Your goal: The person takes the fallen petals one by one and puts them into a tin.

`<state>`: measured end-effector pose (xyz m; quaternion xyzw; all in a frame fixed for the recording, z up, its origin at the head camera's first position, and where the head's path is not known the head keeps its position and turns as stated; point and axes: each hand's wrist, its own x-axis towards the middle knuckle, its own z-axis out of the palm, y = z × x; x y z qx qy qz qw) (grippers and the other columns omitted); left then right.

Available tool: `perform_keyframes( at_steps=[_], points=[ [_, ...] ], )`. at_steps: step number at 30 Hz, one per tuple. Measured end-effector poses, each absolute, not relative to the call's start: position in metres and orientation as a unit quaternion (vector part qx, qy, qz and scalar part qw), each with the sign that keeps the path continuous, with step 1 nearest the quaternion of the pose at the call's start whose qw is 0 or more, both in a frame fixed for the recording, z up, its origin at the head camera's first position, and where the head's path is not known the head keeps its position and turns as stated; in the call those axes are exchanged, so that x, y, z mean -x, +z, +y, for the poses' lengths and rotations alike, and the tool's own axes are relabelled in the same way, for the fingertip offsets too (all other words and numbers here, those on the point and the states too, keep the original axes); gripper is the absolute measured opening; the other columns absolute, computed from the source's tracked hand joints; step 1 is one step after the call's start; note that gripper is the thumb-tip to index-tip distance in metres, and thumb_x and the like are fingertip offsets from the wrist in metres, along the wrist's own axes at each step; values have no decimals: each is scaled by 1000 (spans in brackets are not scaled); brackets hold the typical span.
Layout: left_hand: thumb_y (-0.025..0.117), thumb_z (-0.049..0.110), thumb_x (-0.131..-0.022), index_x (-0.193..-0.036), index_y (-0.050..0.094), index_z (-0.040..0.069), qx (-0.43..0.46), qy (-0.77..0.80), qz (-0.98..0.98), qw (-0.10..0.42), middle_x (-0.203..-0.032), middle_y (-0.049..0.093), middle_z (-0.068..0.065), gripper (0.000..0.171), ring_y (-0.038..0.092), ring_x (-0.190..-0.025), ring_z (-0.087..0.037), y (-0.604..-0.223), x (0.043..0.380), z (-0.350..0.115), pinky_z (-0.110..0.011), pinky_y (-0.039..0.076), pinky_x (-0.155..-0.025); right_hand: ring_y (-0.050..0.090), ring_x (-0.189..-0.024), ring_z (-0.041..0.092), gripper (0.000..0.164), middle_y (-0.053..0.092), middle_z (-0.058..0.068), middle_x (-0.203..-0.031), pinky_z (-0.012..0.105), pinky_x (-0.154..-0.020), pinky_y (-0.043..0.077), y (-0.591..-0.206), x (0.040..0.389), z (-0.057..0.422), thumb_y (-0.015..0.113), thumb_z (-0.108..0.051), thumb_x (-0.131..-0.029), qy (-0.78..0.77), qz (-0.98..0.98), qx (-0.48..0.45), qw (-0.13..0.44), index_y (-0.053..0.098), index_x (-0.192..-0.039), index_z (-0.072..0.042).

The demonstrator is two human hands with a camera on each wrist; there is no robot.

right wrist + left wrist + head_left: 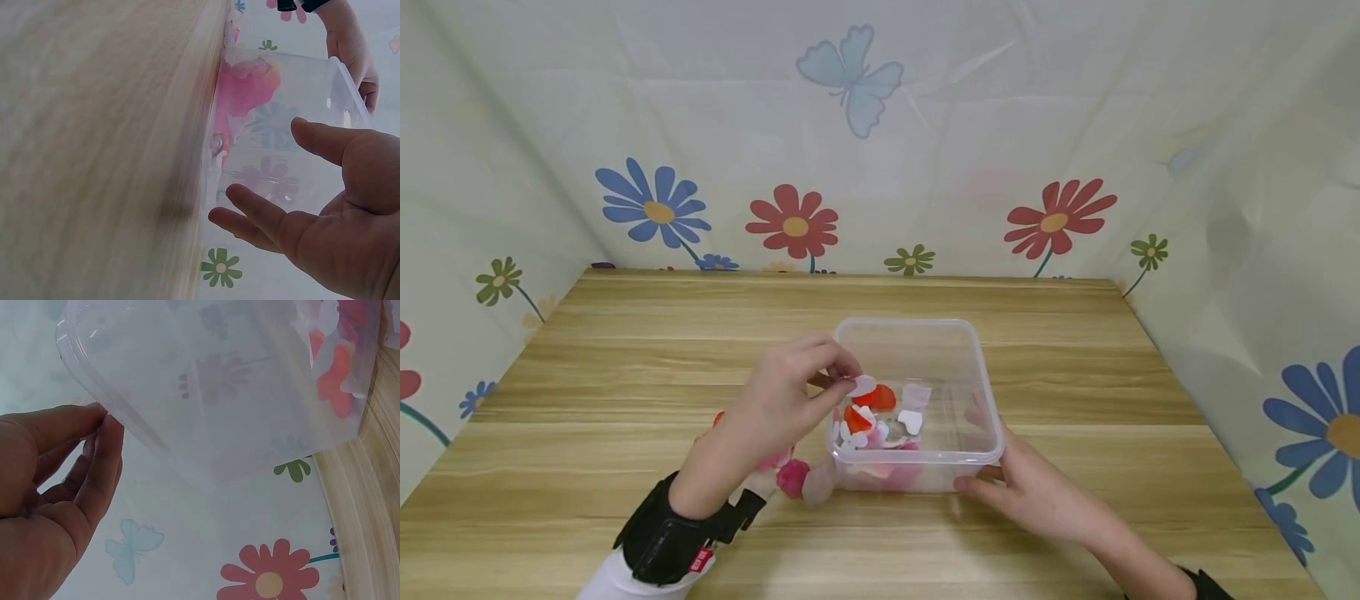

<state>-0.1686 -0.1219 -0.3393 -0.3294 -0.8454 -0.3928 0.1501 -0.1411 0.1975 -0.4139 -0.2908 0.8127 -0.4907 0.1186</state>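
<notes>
A clear plastic box (917, 457) stands on the table with white, orange and pink petals (883, 397) gathered in its left half. Over its left rim, my left hand (782, 392) pinches a white petal (863, 385) between thumb and fingertips. The left wrist view shows these fingertips right at the box rim (134, 428), the petal hidden there. My right hand (1045, 492) rests against the box's right side near the front corner. Its fingers look spread and fairly straight in the right wrist view, alongside the clear wall (294, 69).
More petals, including a deep pink one (793, 479) and a pale one (818, 482), lie on the table just left of the box, partly behind my left forearm. The wooden table (1075, 350) ends at a flower-printed cloth backdrop (940, 167) behind and at both sides.
</notes>
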Motion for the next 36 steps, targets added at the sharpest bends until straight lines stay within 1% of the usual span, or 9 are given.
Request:
perform_keyframes(
  at_steps=[5, 8, 11, 16, 18, 22, 27, 33, 36],
  points=[
    [81, -3, -85, -103, 73, 6, 338, -399, -844, 124, -99, 68, -1, 22, 68, -88, -10, -343, 168, -119, -23, 58, -78, 57, -126, 36, 94, 42, 30, -149, 38, -97, 52, -414, 141, 197, 73, -9, -96, -487, 814, 293, 117, 8, -164, -7],
    [81, -3, -85, -104, 72, 5, 336, -401, -844, 118, -100, 68, -1, 22, 68, -89, -11, -343, 168, -119, -23, 57, -79, 59, -124, 34, 93, 43, 30, -148, 37, -96, 53, -414, 141, 197, 73, -8, -96, -485, 816, 293, 114, 9, -163, -5],
    [81, -2, -86, -105, 72, 5, 333, -402, -844, 120, -100, 69, -3, 22, 68, -89, -11, -342, 168, -120, -23, 58, -79, 57, -126, 36, 91, 41, 30, -150, 36, -97, 53, -414, 140, 197, 73, -7, -95, -487, 816, 289, 115, 11, -163, -5],
    [81, 3, -88, -106, 71, 5, 319, -397, -850, 138, -99, 68, -1, 20, 66, -86, -10, -341, 168, -122, -25, 58, -78, 53, -129, 39, 92, 38, 30, -152, 36, -98, 51, -414, 140, 197, 73, -5, -95, -496, 813, 280, 119, 12, -163, -6],
    [81, 6, -89, -106, 70, 5, 306, -392, -856, 143, -98, 68, 0, 21, 65, -84, -10, -340, 168, -124, -25, 58, -77, 53, -129, 39, 94, 38, 30, -153, 36, -99, 51, -413, 139, 197, 73, -4, -94, -496, 814, 278, 119, 10, -163, -7],
    [81, 6, -89, -106, 70, 3, 270, -377, -874, 142, -95, 67, -1, 21, 62, -81, -12, -343, 171, -128, -27, 58, -74, 53, -130, 39, 92, 37, 29, -154, 36, -99, 51, -413, 138, 197, 73, -4, -94, -500, 813, 274, 121, 12, -163, -7],
    [78, 5, -90, -102, 70, 3, 232, -354, -898, 116, -91, 65, -3, 15, 60, -79, -16, -349, 174, -134, -33, 59, -72, 53, -129, 39, 91, 38, 28, -153, 36, -99, 51, -412, 139, 197, 73, -4, -94, -502, 811, 275, 122, 13, -163, -8],
    [74, 0, -90, -101, 69, 2, 204, -323, -922, 60, -93, 64, -6, 11, 60, -81, -20, -359, 174, -145, -33, 58, -74, 52, -130, 40, 94, 40, 29, -152, 37, -100, 51, -412, 140, 196, 73, -3, -94, -502, 809, 280, 121, 10, -164, -10],
    [73, 1, -90, -101, 69, 2, 190, -301, -934, 24, -93, 63, -7, 12, 59, -82, -21, -364, 173, -150, -35, 57, -75, 52, -130, 40, 96, 39, 29, -153, 37, -99, 51, -412, 140, 197, 73, -3, -94, -501, 809, 282, 121, 8, -164, -11]
  ],
)
